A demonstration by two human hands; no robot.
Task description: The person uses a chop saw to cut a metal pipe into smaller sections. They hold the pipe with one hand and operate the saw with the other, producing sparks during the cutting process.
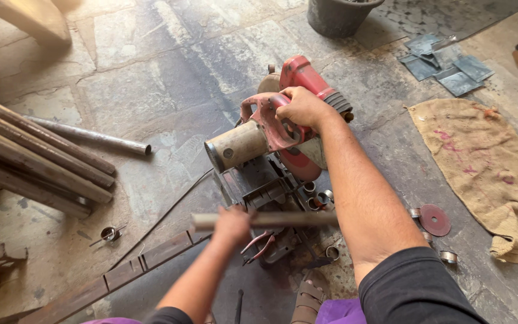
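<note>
Red chop saw (283,120) handle gripped by right hand (304,107); left hand (232,224) fingers clasp metal pipe (289,219).

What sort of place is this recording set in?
Probably a small metalworking shop: a red chop saw on the stone floor, stacked metal pipes beside it, and cut pipe rings lying around.

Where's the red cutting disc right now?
In the head view, the red disc lies flat on the stone floor at right, just beyond the right forearm, between the chop saw and the burlap sack.
</note>
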